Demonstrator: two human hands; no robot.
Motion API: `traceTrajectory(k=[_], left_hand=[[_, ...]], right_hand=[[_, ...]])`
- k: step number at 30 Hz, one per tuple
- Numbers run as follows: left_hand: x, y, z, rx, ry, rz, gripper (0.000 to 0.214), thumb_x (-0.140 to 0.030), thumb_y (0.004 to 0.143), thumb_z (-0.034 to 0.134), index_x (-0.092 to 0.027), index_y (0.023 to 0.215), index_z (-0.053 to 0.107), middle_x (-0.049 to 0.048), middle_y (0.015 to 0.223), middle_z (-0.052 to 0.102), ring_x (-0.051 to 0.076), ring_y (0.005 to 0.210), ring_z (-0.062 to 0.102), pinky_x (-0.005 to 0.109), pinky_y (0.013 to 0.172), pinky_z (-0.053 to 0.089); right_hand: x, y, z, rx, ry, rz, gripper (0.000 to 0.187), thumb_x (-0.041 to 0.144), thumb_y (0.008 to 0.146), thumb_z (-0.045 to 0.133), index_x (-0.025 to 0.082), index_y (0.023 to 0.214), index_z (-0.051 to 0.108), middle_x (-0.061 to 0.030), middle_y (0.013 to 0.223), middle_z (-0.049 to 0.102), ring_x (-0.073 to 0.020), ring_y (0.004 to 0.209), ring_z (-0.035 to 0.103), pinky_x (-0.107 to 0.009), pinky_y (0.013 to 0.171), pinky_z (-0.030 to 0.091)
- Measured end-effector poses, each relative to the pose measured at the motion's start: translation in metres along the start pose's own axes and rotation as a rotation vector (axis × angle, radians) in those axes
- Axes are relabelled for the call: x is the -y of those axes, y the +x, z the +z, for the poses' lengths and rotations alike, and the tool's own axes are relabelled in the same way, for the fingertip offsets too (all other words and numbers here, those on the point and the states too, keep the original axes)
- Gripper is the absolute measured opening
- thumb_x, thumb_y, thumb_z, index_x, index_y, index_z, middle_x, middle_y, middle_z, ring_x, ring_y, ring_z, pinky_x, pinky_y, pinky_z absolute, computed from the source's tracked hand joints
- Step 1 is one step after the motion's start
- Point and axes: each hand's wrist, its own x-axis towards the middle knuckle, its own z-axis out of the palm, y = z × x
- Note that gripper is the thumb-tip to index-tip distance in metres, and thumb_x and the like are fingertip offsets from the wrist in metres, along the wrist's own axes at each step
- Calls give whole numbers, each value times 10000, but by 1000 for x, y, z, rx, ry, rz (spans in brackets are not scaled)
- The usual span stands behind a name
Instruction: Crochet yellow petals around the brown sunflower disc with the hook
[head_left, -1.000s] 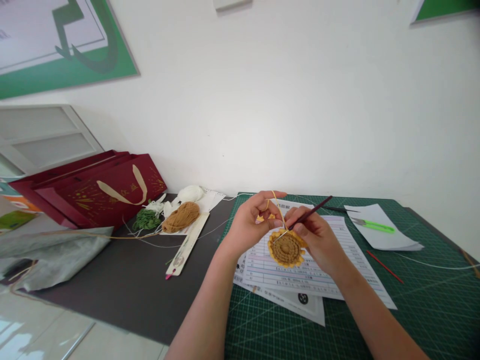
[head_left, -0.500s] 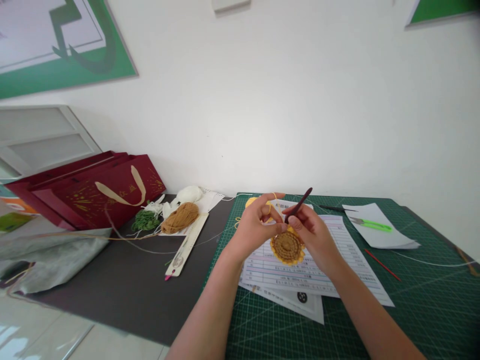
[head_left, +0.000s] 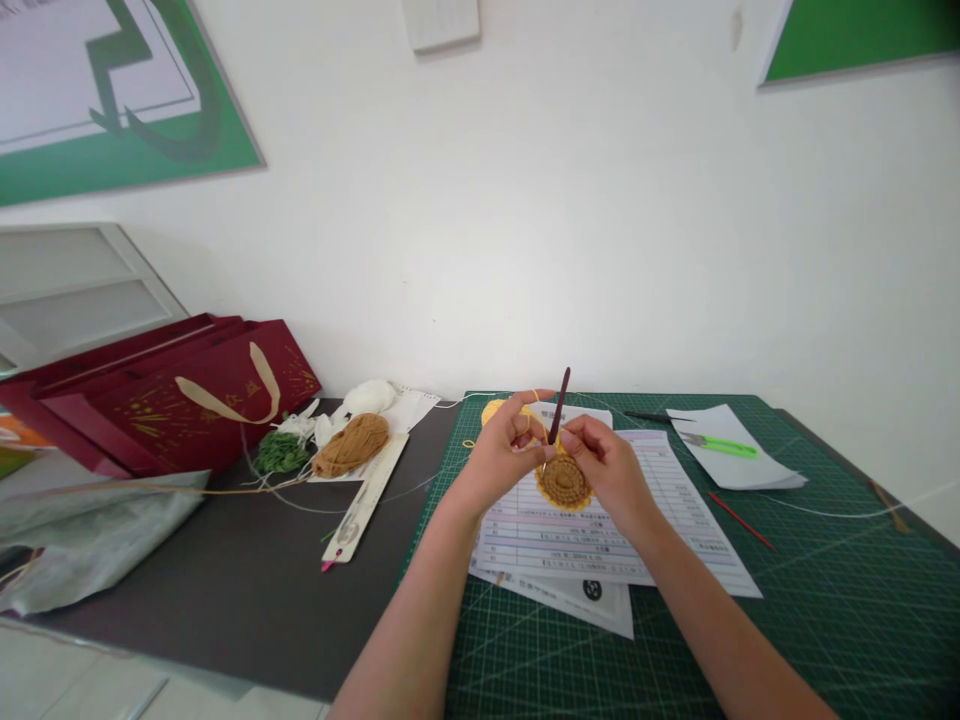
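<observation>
A round crochet piece point(head_left: 564, 483), brown in the middle with a yellow edge, hangs between my hands above the printed sheets. My left hand point(head_left: 502, 455) is closed at its upper left edge, thumb and fingers pinched around the lower part of a dark crochet hook point(head_left: 559, 405). The hook stands nearly upright, its thin tip low by my left thumb. Yellow yarn loops over my raised left index finger. My right hand point(head_left: 606, 468) pinches the top right edge of the crochet piece, close beside the hook. A yellow yarn ball point(head_left: 491, 411) is partly hidden behind my left hand.
Printed sheets point(head_left: 675, 545) lie on a green cutting mat point(head_left: 825, 620). To the right are green-handled snips point(head_left: 724, 446) on white paper and a red stick point(head_left: 741, 521). Brown yarn point(head_left: 352, 445), green yarn point(head_left: 281, 453) and a red gift bag point(head_left: 172, 400) stand left.
The crochet hook has swung from leaning right to nearly upright. My right fingers have shifted from the hook to the crochet piece's edge. The view has moved slightly.
</observation>
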Motion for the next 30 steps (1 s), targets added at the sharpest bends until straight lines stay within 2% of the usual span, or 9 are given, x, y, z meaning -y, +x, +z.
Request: traceTrajectory(k=[5,10,17,25,30], left_hand=[[5,3,0,-65,-58,22,394,-342,983,661,-188,1340,599,88,1185,691,217,915,703,410,779,619],[4,3,-3,-86,-83,46,402,-339,980,665,-190,1348,596,93,1209,686,226,941,702,423,799,617],[8,5,1,-63,-69,60,401,-341,980,666,-189,1345,600,99,1236,682,238,977,702,443,828,614],[9,6,3,-55,-48,54,395,-340,981,663,-193,1342,606,109,1279,670,253,1024,695,463,859,609],[10,7,4,-57,-63,51,386,-343,978,666,-188,1329,617,113,1306,662,265,1065,689,479,883,603]], right_hand=[[1,1,-9,4,94,76,347,420,1000,618,175,1245,639,-85,1193,696,-203,968,706,-409,835,611],[4,2,-14,66,95,107,319,362,978,662,172,1234,650,-86,1227,690,-218,1020,702,-429,871,607],[-4,3,-4,-70,135,59,346,398,987,641,182,1257,643,-89,1263,678,-235,1056,693,-442,892,601],[-4,4,-7,-31,185,102,341,361,979,660,181,1267,638,-93,1278,672,-235,1069,691,-447,899,601],[-6,4,-4,18,293,199,349,391,988,642,180,1266,636,-95,1258,679,-226,1043,698,-438,881,605]])
